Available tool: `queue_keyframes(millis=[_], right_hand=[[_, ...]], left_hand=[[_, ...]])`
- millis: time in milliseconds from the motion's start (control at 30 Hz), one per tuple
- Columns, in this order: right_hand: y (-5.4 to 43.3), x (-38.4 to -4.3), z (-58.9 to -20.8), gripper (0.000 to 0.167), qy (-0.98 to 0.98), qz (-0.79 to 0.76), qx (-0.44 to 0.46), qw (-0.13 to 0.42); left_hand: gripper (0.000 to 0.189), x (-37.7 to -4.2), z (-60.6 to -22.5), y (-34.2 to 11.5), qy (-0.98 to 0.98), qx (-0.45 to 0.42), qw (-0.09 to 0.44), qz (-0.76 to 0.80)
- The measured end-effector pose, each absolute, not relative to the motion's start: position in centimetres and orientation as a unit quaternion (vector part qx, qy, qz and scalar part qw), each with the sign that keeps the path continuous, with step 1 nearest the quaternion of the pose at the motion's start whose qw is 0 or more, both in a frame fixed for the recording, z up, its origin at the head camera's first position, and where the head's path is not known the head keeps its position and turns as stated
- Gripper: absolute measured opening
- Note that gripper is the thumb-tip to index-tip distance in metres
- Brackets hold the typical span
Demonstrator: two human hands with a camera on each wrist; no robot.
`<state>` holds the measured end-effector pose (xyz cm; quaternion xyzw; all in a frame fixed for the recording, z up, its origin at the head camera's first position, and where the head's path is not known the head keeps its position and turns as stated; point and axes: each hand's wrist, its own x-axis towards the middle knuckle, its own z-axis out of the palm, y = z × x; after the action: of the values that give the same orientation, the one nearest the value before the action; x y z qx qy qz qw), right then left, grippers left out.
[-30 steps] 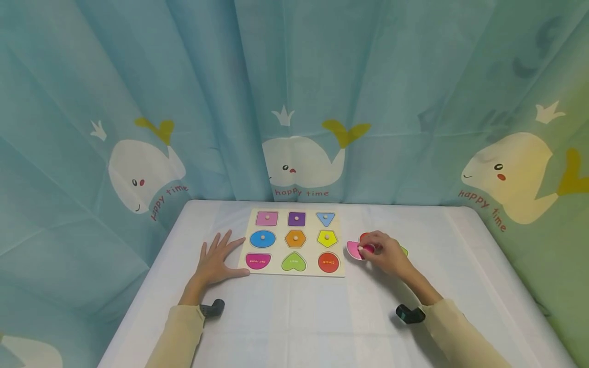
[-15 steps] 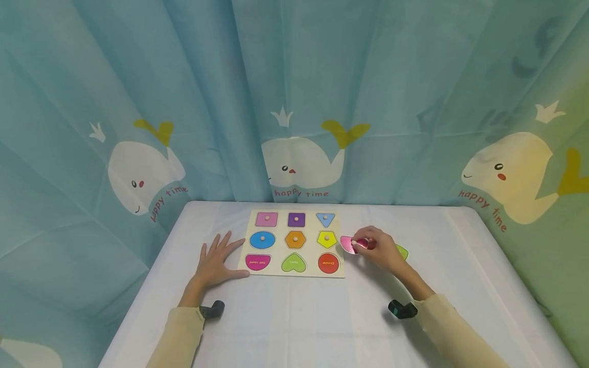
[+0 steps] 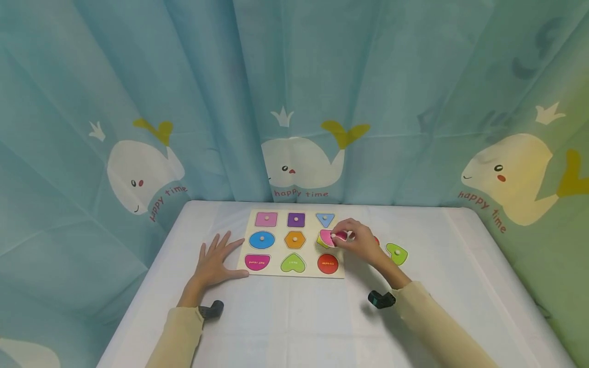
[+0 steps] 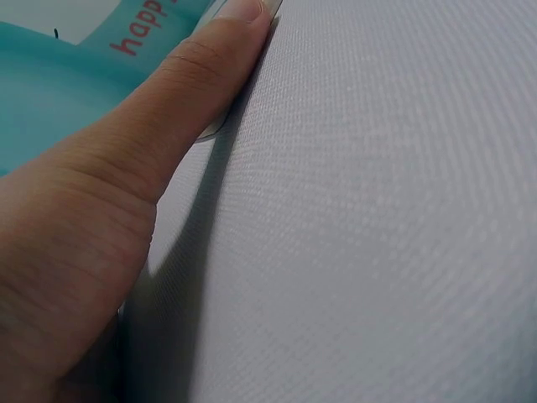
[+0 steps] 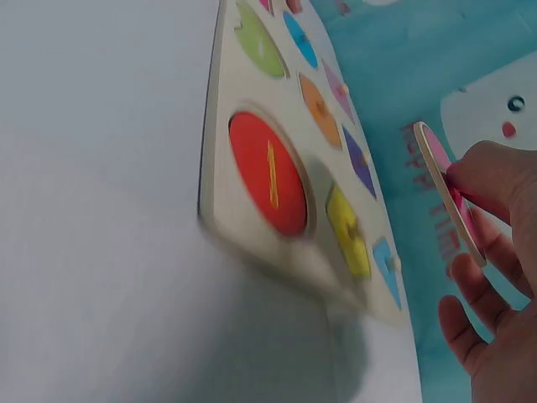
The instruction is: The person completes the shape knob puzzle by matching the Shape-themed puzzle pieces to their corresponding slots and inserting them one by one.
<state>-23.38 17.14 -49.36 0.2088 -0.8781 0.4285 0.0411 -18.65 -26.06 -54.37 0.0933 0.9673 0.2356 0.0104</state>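
My right hand (image 3: 361, 243) pinches a pink half-round puzzle piece (image 3: 325, 237) by its small knob. In the right wrist view the half-round piece (image 5: 440, 172) hangs tilted above the shape puzzle board (image 5: 210, 189). From the head it overlaps the yellow pentagon (image 3: 323, 242). My left hand (image 3: 213, 260) lies spread at the left edge of the board (image 3: 276, 271), thumb and a fingertip at its rim. In the left wrist view the left thumb (image 4: 168, 109) reaches to that rim. Along the board's near row are printed half-round (image 3: 256, 261), heart (image 3: 293, 262) and circle (image 3: 327, 263) recesses.
A green heart piece (image 3: 398, 252) lies on the table right of the board. Beside it a red piece (image 3: 377, 240) is mostly hidden by my right hand. Knobbed shapes such as the blue oval (image 3: 261, 239) fill the other rows. A whale-print curtain (image 3: 395, 102) hangs behind.
My right hand has carried the pink half-round piece leftward, from above the table right of the board to over its right side. The green heart piece is now uncovered. The left hand stays in place.
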Motion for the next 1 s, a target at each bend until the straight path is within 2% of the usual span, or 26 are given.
queue_keyframes(millis=[233, 467, 800, 1000], right_hand=[[13.3, -24.0, -49.3, 0.011, -0.877, 0.43, 0.216, 0.003], [9.5, -24.1, -49.9, 0.008, -0.861, 0.438, 0.258, 0.015], [4.3, -23.1, -50.6, 0.01, -0.857, 0.448, 0.253, -0.029], [1.5, -22.7, -51.5, 0.011, -0.86, 0.43, 0.272, -0.025]], left_hand=[[0.1, -18.6, -54.3, -26.1, 0.966, 0.095, 0.01, 0.24], [0.1, -18.5, -54.2, -26.0, 0.966, 0.094, 0.012, 0.24], [0.102, -18.5, -54.1, -25.9, 0.968, 0.091, 0.016, 0.233], [0.101, -18.6, -54.1, -25.9, 0.968, 0.093, 0.023, 0.232]])
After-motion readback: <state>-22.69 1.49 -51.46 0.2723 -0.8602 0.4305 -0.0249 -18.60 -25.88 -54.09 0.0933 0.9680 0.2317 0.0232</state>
